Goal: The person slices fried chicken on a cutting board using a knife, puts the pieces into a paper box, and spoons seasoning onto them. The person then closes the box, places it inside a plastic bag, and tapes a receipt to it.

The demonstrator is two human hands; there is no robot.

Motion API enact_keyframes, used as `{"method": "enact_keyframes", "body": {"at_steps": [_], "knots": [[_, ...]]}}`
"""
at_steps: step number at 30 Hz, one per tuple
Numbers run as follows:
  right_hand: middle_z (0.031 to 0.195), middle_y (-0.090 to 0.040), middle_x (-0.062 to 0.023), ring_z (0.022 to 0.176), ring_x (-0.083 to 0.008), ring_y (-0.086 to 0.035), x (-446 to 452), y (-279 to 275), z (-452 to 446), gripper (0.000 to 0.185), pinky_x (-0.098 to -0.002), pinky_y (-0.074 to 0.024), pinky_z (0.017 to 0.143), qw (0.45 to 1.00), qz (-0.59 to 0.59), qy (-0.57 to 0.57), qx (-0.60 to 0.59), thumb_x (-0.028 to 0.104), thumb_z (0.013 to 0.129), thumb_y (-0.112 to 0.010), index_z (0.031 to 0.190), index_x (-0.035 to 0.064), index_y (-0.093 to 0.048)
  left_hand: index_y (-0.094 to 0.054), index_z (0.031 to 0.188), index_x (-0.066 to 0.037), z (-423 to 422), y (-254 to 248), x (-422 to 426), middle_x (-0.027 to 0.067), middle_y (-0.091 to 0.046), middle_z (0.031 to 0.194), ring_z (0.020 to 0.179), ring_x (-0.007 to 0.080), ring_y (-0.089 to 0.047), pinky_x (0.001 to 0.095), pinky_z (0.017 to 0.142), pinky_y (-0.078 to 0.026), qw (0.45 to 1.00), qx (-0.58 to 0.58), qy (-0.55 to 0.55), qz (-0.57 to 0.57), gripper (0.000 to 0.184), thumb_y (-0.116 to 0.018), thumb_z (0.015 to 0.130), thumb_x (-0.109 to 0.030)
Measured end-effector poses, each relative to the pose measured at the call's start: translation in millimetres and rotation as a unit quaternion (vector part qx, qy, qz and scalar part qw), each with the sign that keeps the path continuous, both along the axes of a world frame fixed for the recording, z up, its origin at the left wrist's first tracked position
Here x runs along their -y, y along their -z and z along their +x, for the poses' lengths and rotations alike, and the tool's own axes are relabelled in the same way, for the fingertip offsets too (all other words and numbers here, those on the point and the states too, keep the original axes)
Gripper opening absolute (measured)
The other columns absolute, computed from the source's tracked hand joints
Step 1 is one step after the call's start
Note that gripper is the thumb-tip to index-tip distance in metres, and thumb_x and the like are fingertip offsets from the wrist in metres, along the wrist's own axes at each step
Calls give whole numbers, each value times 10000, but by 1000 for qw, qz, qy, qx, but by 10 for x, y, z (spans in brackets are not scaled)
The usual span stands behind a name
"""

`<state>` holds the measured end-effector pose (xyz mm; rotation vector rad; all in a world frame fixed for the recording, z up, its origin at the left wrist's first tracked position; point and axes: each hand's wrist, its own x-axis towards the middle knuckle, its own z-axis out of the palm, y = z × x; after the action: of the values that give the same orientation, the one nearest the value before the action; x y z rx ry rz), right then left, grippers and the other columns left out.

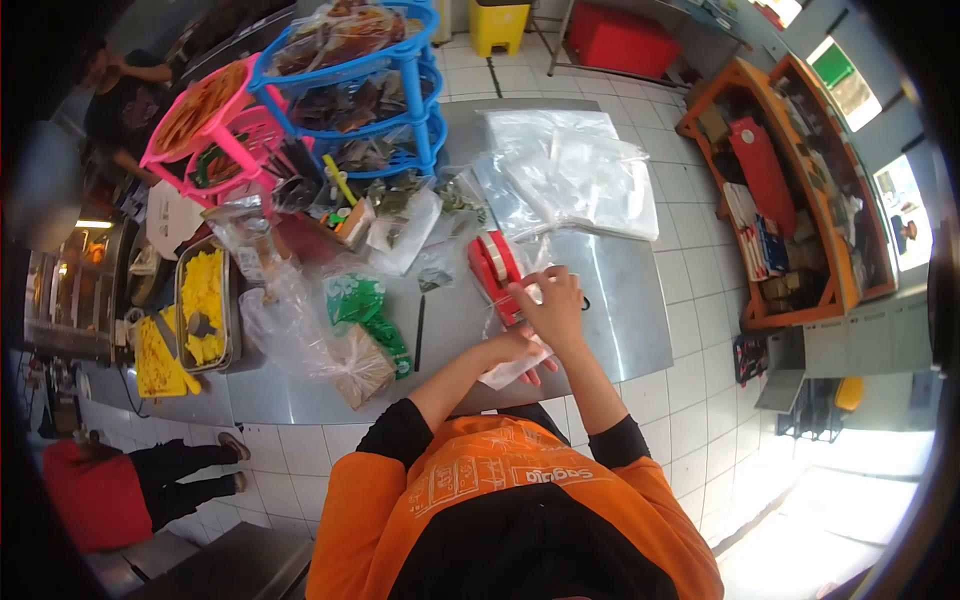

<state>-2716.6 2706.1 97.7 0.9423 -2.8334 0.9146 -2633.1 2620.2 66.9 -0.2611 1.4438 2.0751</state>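
Observation:
A red tape dispenser (490,272) with a roll of tape stands on the metal table (625,300) ahead of me. My right hand (556,308) is over its near right side, thumb and fingers apart, the thumb close to the dispenser. Something whitish shows below those fingers; I cannot make out what. My left hand (525,350) is just nearer to me, closed around a small clear plastic bag (510,372) near the table's front edge. Any contents of this bag are hard to see. A black pen-like stick (420,333) lies left of the dispenser.
Stacked clear plastic bags (580,175) lie at the back. A blue tiered rack (410,95) and a pink rack (225,130) hold packets. Green packaging (360,305) and a metal tray (232,345) of yellow food are to the left. A person in red (90,495) stands behind left.

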Motion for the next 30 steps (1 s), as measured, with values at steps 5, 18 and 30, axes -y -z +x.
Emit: {"method": "enact_keyframes", "body": {"at_steps": [5, 18, 30], "knots": [[1096, -545, -102, 1055, -315, -460, -176, 198, -147, 206, -404, -369, 913, 979, 7, -114, 167, 330, 811, -696, 890, 147, -747, -272, 1392, -47, -58, 200, 106, 181, -651, 1110, 691, 281, -696, 346, 519, -565, 996, 18, 37, 76, 562, -467, 865, -63], [1143, -522, -122, 1114, -337, -428, -1981, -124, 796, 57, -417, -392, 978, 957, 45, 15, 287, 130, 808, -669, 820, 125, -724, -408, 1369, 48, -96, -56, 9, 178, -532, 1334, 1180, 261, -571, 378, 925, -505, 974, 41, 138, 174, 520, -502, 871, -66], [1166, -525, -113, 1129, -325, -418, -2057, -256, 762, 54, -399, -395, 983, 949, 34, 7, 314, 132, 805, -674, 812, 127, -727, -609, 1143, -25, 186, 448, -221, 52, -686, 975, 834, 122, -667, 260, 762, -538, 967, -4, -195, 162, 348, -489, 996, -317]]}}
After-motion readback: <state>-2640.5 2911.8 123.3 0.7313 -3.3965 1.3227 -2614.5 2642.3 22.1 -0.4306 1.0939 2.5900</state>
